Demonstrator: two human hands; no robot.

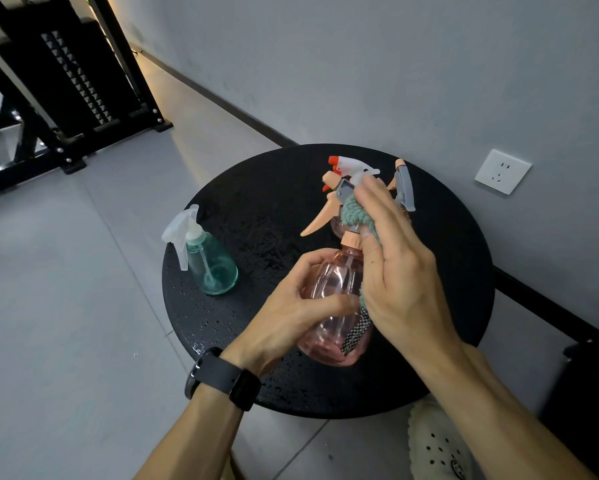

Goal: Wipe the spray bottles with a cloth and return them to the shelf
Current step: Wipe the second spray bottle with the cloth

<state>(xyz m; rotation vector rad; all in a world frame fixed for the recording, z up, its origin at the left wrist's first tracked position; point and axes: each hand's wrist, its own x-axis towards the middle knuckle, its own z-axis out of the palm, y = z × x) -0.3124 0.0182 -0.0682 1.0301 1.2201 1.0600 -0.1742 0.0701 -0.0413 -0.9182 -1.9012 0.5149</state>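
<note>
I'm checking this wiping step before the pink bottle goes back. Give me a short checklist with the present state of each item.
1. Pink bottle firmly gripped by left hand: ok.
2. Cloth pressed against the bottle's neck by right hand: ok.
3. Whole pink bottle wiped: cannot tell.
4. Teal bottle standing upright on the round table, clear of both hands: ok.
5. Bottles behind clear of the right hand: cannot tell.
6. Shelf reachable: cannot tell.
</note>
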